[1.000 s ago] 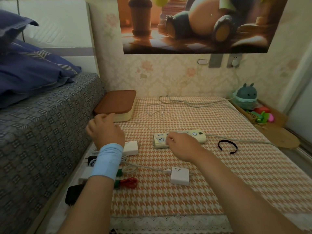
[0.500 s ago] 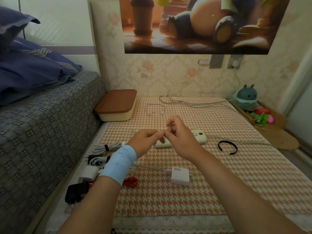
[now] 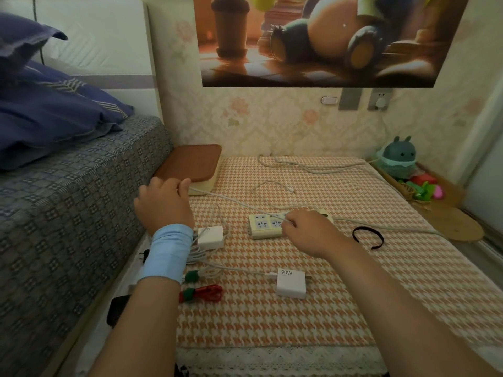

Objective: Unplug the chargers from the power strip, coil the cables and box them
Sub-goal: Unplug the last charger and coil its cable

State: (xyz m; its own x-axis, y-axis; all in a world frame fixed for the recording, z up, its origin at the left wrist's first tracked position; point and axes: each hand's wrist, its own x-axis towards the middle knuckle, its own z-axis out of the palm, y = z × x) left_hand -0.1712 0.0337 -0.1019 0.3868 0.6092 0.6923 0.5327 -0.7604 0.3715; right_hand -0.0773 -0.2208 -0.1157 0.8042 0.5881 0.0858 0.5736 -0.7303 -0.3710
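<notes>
One white cable [image 3: 231, 200], fingers of left hand [image 3: 163, 204] and right hand [image 3: 309, 229] clamped on it: coiling likely beginning; next, wind loops for eleven-o'clock box [image 3: 190, 163].

"90w" on white charger [image 3: 291, 283], other charger's print illegible

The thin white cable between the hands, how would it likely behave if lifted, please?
Likely floppy: the thin white cable runs straight only where the left hand and right hand stretch it. Probably light, being so thin.
</notes>
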